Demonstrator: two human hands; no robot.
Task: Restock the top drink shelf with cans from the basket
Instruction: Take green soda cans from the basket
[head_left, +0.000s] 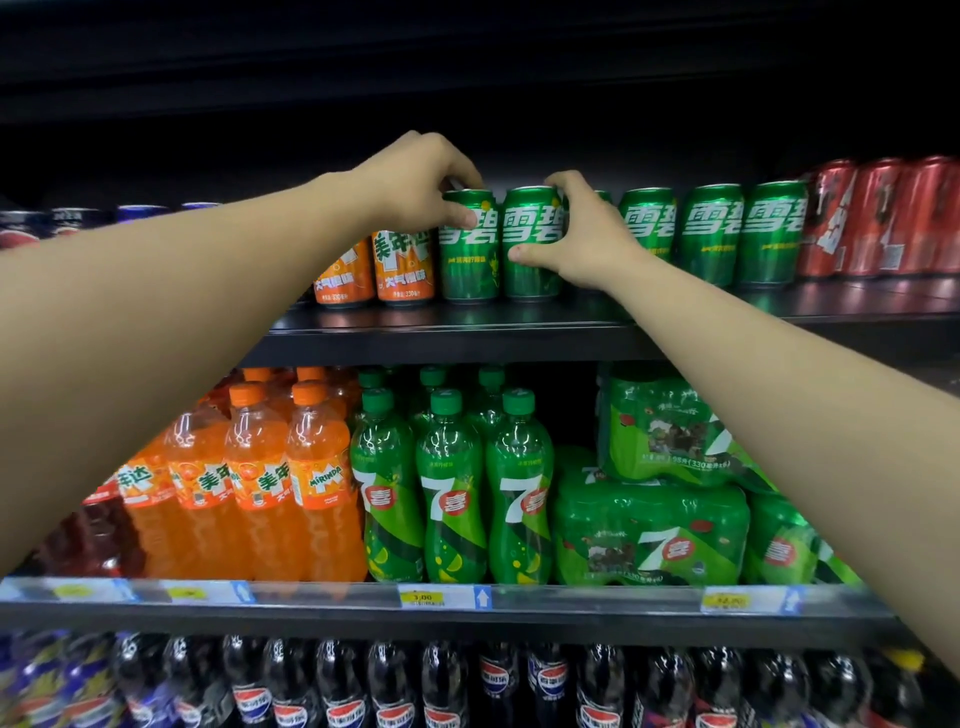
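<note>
Two green Sprite cans stand side by side on the top shelf (519, 322). My left hand (415, 182) grips the left green can (467, 260) from above, fingers over its rim. My right hand (587, 234) wraps the right green can (527, 260) from the right side, thumb across its front. Both cans rest upright on the shelf board. More green cans (711, 234) stand in a row to the right, one partly hidden behind my right hand. The basket is not in view.
Orange Mirinda cans (402, 265) stand just left of the held cans, red cans (878, 218) at the far right, dark cans (67, 223) at the far left. Below are orange bottles (260, 483), green 7-Up bottles (452, 493) and packs (649, 525), then Pepsi bottles (395, 686).
</note>
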